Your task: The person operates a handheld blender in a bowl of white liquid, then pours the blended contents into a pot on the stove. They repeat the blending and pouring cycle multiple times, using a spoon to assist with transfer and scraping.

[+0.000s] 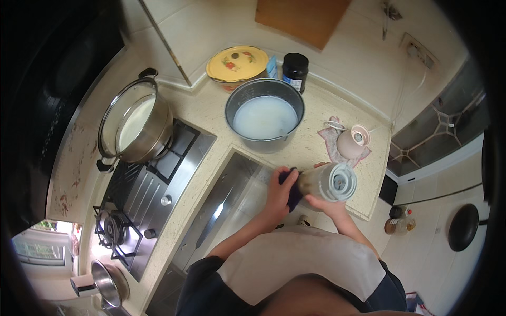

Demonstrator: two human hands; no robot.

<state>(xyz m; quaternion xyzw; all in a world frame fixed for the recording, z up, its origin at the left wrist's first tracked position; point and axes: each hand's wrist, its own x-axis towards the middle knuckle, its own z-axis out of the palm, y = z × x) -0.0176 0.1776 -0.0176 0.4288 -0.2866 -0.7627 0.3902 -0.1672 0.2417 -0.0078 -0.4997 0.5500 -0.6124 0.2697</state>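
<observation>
My right hand (326,205) grips a clear blender cup (324,181), which is tilted so that its blade end faces up toward me. A brownish residue or content shows faintly through the cup's wall. In my left hand (278,197) is a dark purple cloth (293,195), held close to the far end of the cup. Both hands are in front of my apron, by the counter's front edge. On the counter to the right, a pale pink blender base (353,142) rests on a red-edged cloth (329,136).
A dark pot (269,146) of milky liquid stands on the counter (205,106). Behind it are a yellow-lidded enamel container (245,65) and a black-lidded jar (294,73). At left, a steel steamer pot (158,130) sits on the gas hob (156,213); a steel saucepan (110,282) is lower left.
</observation>
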